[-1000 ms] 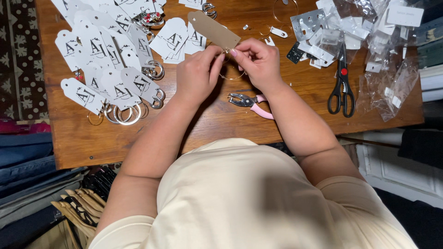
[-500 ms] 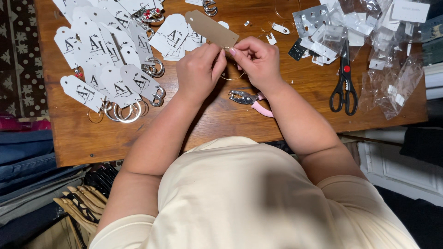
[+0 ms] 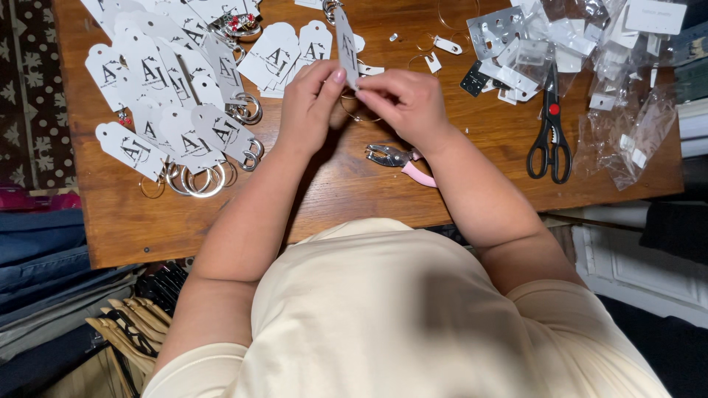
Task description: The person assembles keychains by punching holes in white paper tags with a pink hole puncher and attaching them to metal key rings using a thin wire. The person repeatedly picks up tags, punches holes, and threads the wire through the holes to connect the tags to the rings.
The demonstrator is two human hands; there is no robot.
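Wooden table carries many white paper tags with hoop earrings at its left side, black scissors and clear small bags at the right, and pink-handled pliers just below the hands. Left hand and right hand meet above the middle of the table, and their fingertips pinch together one white tag, which stands on its edge, with a thin wire hoop hanging under it between both hands.
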